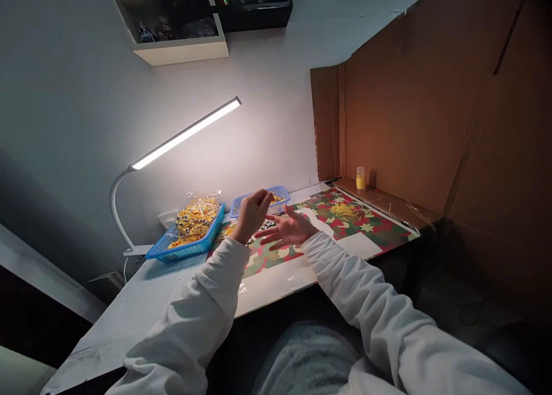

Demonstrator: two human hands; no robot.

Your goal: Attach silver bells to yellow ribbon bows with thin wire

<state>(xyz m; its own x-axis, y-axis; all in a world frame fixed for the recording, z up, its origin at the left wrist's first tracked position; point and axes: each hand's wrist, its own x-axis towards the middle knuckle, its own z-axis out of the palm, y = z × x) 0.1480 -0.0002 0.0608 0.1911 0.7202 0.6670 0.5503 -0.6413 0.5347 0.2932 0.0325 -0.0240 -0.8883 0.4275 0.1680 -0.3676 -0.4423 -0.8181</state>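
Observation:
My left hand (252,212) is raised above the table with its fingers curled together. What it holds, if anything, is too small to make out. Close on its right, my right hand (291,229) has its palm turned up and its fingers spread, with nothing visible in it. Both hands are over a red, green and cream patterned sheet (276,257). Small silvery pieces (268,225) lie behind the hands, partly hidden by them. A pile of thin yellow strands (345,211) rests on the sheet to the right.
A blue basket (202,246) heaped with gold and silver pieces (196,219) stands at left. Behind my hands sits a lighter blue basket (280,192). A lit lamp (185,136) arches over the left side. A small yellow bottle (360,179) stands by the cardboard wall (409,125).

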